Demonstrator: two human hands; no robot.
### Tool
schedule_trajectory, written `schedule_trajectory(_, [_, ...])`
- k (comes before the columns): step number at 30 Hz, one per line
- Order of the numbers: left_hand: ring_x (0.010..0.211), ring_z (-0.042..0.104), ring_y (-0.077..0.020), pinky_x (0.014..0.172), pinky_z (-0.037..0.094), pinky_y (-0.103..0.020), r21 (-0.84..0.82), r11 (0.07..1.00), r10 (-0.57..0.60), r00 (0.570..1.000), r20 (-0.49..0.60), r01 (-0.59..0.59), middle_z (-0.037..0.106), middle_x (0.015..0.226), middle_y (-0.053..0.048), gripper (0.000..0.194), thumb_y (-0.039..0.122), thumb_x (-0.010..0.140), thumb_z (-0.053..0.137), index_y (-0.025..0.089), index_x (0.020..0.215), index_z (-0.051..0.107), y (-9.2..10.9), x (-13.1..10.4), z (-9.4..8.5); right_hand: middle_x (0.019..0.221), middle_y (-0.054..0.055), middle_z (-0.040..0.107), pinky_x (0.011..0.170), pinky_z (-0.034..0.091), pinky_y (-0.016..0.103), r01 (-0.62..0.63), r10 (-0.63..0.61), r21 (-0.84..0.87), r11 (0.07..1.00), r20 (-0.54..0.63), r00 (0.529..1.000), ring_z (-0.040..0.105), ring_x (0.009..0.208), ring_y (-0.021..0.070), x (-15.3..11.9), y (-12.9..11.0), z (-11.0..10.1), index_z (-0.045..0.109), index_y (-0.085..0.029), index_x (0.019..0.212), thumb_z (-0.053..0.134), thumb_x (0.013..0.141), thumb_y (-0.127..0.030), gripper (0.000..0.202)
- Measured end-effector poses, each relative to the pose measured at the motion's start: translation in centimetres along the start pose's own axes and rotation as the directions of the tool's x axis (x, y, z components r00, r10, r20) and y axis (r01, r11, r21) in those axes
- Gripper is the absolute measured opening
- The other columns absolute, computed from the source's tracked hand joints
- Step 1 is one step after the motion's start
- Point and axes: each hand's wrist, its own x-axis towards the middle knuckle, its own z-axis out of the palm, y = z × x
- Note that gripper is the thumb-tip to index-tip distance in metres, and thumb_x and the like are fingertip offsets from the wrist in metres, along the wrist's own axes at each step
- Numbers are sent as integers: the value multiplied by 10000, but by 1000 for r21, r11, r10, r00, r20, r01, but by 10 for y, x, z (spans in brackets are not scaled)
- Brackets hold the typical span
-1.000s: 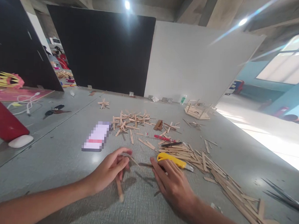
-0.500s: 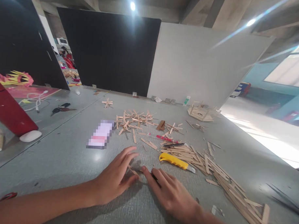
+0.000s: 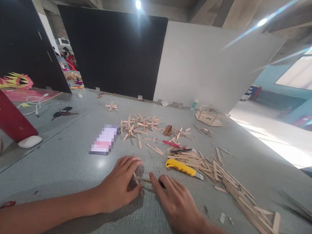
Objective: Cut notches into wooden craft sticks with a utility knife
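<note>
Low on the grey table, my left hand [image 3: 121, 184] curves its fingers and thumb around a small wooden stick piece [image 3: 135, 178]. My right hand [image 3: 177, 199] rests just to the right, its fingers bent around something dark and mostly hidden, with the index fingertip at a thin stick [image 3: 146, 180] that reaches toward the left hand. Beyond my right hand lies a yellow utility knife [image 3: 181, 166], blade pointing right. A pile of wooden sticks [image 3: 230, 184] runs down the right side. Star-shaped stick pieces [image 3: 140, 124] lie farther back.
A pixelated flat object [image 3: 104, 140], a white mouse [image 3: 30, 141] and a red bottle [image 3: 11, 115] are on the left. A red pen [image 3: 173, 144] and black pen [image 3: 181, 151] lie behind the knife. A stick frame [image 3: 209, 117] stands at back right; tweezers [image 3: 298, 209] lie far right.
The fingers of my left hand have lowered and curled more around the small stick piece. More of the thin stick between my hands shows. My right hand has shifted slightly.
</note>
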Motion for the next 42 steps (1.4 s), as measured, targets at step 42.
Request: schedule_trajectory(42, [1624,-2,-362,1309,53,-620,221,972,-3,936,351,-80,52,1769,-87,814,419,1050,502,244,1721,76,-1,-1,-11,783,-5,671,607,504,227,-249,250,405,880,51,967,667,653,139,7,-9,-69,605,-244,965,449,1095,-163,219])
